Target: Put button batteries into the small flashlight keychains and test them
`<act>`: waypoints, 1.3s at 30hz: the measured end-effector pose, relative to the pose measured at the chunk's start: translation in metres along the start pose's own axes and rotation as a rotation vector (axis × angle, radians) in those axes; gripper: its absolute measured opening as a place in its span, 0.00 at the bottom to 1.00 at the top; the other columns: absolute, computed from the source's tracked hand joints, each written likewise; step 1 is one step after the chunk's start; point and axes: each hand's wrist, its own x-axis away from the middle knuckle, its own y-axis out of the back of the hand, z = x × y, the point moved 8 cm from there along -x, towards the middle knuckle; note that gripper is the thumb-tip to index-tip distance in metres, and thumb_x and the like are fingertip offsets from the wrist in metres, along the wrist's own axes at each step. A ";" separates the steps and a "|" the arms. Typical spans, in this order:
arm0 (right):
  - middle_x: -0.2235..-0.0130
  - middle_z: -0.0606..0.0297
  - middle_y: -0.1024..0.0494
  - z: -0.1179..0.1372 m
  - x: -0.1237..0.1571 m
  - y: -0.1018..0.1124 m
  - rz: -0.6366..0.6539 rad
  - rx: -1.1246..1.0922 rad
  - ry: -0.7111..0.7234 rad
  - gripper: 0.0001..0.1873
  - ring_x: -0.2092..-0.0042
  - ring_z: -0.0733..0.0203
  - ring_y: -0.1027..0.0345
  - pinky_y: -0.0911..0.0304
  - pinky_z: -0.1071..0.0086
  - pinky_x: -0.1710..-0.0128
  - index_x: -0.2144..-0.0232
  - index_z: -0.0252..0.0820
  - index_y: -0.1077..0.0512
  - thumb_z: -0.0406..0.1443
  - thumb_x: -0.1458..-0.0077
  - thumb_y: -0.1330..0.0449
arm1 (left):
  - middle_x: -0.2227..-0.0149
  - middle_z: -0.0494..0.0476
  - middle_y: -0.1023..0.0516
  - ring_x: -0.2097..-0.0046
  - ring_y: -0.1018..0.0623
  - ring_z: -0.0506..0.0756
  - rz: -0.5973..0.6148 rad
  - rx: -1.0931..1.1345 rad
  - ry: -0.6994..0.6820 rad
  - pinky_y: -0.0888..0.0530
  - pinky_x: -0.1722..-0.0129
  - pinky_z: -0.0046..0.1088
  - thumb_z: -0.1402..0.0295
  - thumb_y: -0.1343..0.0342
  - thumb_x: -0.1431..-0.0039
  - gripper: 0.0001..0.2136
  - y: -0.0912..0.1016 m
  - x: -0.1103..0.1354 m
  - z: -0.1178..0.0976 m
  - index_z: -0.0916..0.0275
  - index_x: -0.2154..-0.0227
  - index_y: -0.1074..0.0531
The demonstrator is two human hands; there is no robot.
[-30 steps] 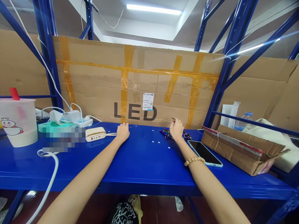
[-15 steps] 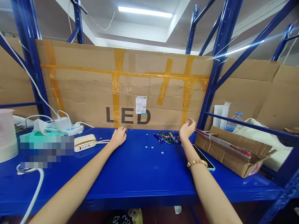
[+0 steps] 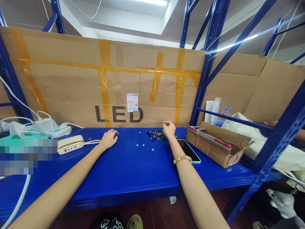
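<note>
My left hand rests on the blue shelf top with its fingers curled under, just right of a cream power bank and its cable. My right hand is at the right end of a small pile of coloured pens or clips near the cardboard wall, fingers bent and pinched together; whether it holds one is hidden. A beaded bracelet circles my right wrist. Several small pale dots lie on the shelf between my hands.
A phone lies face up beside my right forearm. An open cardboard box sits to its right, with a water bottle and a cream bag behind. A power strip with chargers is at far left. A taped "LED" cardboard sheet backs the shelf.
The view has swung right, so the cup at left has left the picture. My right hand lifted from the coloured pile, then came back down onto its right end. My left hand stayed put.
</note>
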 end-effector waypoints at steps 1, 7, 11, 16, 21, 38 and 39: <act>0.66 0.64 0.22 0.004 0.002 -0.002 0.027 0.011 0.021 0.13 0.63 0.62 0.30 0.37 0.72 0.61 0.68 0.40 0.25 0.30 0.55 0.48 | 0.57 0.59 0.30 0.52 0.32 0.59 -0.006 0.003 -0.004 0.36 0.56 0.36 0.70 0.60 0.45 0.11 0.000 0.001 -0.001 0.61 0.65 0.32; 0.66 0.67 0.22 0.027 0.017 -0.014 0.151 0.092 0.144 0.12 0.64 0.65 0.30 0.37 0.74 0.61 0.69 0.42 0.25 0.31 0.54 0.47 | 0.58 0.59 0.30 0.53 0.32 0.60 -0.011 0.025 -0.020 0.35 0.57 0.37 0.70 0.60 0.45 0.12 0.000 0.001 -0.003 0.61 0.66 0.31; 0.65 0.66 0.22 0.024 0.023 -0.022 0.206 0.175 0.168 0.11 0.62 0.63 0.30 0.37 0.72 0.61 0.69 0.42 0.25 0.30 0.55 0.46 | 0.58 0.59 0.30 0.53 0.32 0.60 0.000 0.050 -0.048 0.36 0.56 0.37 0.71 0.59 0.46 0.12 -0.001 0.001 -0.005 0.61 0.65 0.31; 0.64 0.66 0.22 0.016 0.028 -0.024 0.236 0.271 0.149 0.11 0.61 0.62 0.29 0.36 0.72 0.61 0.69 0.42 0.25 0.30 0.54 0.46 | 0.58 0.59 0.30 0.54 0.32 0.59 0.007 0.072 -0.081 0.36 0.56 0.36 0.71 0.58 0.47 0.11 -0.002 -0.001 -0.012 0.60 0.66 0.32; 0.64 0.66 0.22 0.019 0.030 -0.030 0.270 0.329 0.184 0.10 0.61 0.63 0.29 0.36 0.72 0.61 0.69 0.43 0.25 0.31 0.53 0.45 | 0.58 0.58 0.30 0.54 0.31 0.58 0.008 0.089 -0.140 0.36 0.56 0.36 0.72 0.58 0.47 0.11 -0.006 -0.003 -0.022 0.60 0.66 0.32; 0.63 0.65 0.23 0.036 0.058 -0.051 0.405 0.550 0.294 0.12 0.59 0.60 0.31 0.38 0.72 0.62 0.65 0.47 0.25 0.43 0.51 0.42 | 0.60 0.57 0.30 0.55 0.32 0.58 0.058 0.105 -0.222 0.35 0.55 0.37 0.72 0.58 0.45 0.10 -0.004 0.004 -0.037 0.60 0.66 0.33; 0.63 0.65 0.23 0.038 0.062 -0.055 0.418 0.581 0.311 0.12 0.58 0.60 0.32 0.39 0.72 0.62 0.66 0.47 0.25 0.43 0.52 0.41 | 0.60 0.57 0.31 0.55 0.32 0.58 0.056 0.107 -0.227 0.36 0.55 0.37 0.72 0.58 0.45 0.10 -0.004 0.004 -0.038 0.60 0.66 0.33</act>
